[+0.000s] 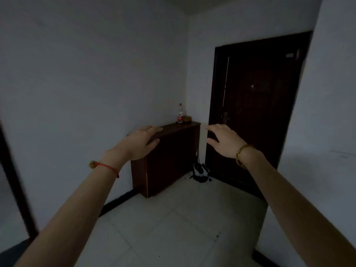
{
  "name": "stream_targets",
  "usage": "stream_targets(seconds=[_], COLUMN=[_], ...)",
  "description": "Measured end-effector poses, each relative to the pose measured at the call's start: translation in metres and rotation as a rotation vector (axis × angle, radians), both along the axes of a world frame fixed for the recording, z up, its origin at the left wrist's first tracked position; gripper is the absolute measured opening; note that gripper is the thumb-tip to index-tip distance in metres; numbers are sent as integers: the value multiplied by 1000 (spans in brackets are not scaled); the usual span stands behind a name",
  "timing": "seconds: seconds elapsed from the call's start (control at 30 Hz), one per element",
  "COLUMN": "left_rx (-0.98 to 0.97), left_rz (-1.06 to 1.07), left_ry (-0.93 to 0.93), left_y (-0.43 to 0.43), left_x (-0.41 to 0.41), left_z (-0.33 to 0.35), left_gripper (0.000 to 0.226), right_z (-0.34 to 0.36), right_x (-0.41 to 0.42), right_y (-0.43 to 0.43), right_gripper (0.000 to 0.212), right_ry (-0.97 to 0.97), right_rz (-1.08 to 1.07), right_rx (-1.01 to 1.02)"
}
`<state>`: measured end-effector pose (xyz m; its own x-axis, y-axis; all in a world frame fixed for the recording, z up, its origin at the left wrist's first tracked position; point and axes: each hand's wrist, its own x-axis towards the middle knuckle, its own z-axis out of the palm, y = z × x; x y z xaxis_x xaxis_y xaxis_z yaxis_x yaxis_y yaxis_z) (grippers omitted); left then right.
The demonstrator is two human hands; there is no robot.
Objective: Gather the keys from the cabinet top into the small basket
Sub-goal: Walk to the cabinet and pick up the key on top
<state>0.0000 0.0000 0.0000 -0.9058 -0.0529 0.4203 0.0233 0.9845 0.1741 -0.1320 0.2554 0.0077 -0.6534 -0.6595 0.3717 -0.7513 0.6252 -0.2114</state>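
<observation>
A dark wooden cabinet (169, 160) stands against the left wall, some distance ahead in a dim room. On its far end sits a small brownish basket (186, 118) beside a clear bottle. No keys can be made out on the cabinet top; my left hand hides its near end. My left hand (141, 144) is stretched forward, palm down, fingers apart, holding nothing. My right hand (224, 140) reaches forward to the right of the cabinet, also open and empty. Both hands are in the air, well short of the cabinet.
A clear bottle (180, 113) with a red label and pink cap stands by the basket. A dark door (256, 116) fills the far wall. A black and white bag (200, 172) lies on the floor between cabinet and door. Pale floor tiles (173, 228) lead there.
</observation>
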Motion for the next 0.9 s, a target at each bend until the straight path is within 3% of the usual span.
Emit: stream_targets(seconds=[0.9], left_rx=[26], left_rz=[-86], left_ry=[7], left_y=[-153], left_x=[-191], left_z=[-102], left_gripper=[51], right_z=[-98], right_x=[-193], right_y=[-167], right_gripper=[50], right_ry=[-42], right_rz=[31], right_rx=[-15])
